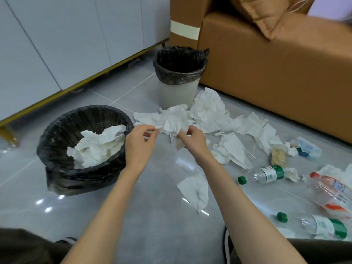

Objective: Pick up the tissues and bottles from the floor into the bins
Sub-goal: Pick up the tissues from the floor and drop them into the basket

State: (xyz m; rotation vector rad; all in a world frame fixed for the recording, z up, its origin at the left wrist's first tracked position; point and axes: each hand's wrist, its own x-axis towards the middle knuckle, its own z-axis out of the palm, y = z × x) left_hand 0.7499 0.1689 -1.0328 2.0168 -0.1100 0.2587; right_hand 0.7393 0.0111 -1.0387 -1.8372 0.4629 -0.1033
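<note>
Low black-lined bin (76,180) sits left of the fingers, tall bin (177,94) beyond them. Crumpled tissue wad (175,121) is at the fingertips; left hand (139,143) and right hand (192,141) pinch it, fingers curled. Green-capped bottle (266,175) lies right of the fingers.

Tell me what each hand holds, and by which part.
Both hold one crumpled bunch of tissues: the left hand pinches its left edge, the right hand grips its lower right side.
</note>
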